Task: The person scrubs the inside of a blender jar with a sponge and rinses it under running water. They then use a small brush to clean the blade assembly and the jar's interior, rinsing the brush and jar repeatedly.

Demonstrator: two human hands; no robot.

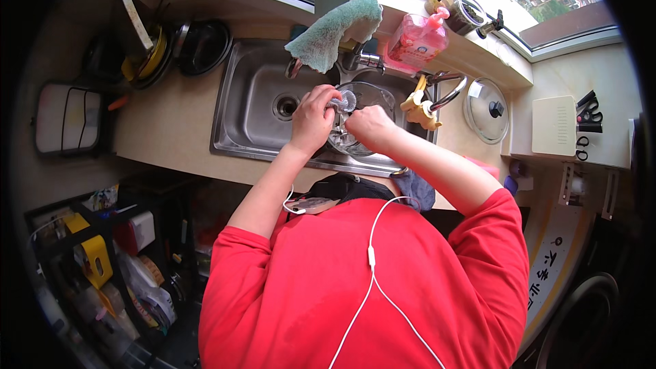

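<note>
Over the right part of a double stainless-steel sink (256,79), my left hand (313,118) grips a small clear ridged vessel (348,100), glass or plastic. My right hand (371,127) is curled right beside it, knuckles up. Its fingertips are turned away from view, so whatever they may hold is hidden. Below both hands a large clear glass bowl (382,93) sits in the right basin. Other transparent pieces show inside the bowl under my hands, too jumbled to tell apart. A drain (286,106) is visible in the left basin.
A green cloth (335,31) drapes over the faucet (366,60). Behind the sink stands a pink soap pump bottle (417,38). Yellow rubbery items (421,107) hang at a curved metal spout (453,95). A glass lid (487,111) leans at right; black pans (202,47) stand left.
</note>
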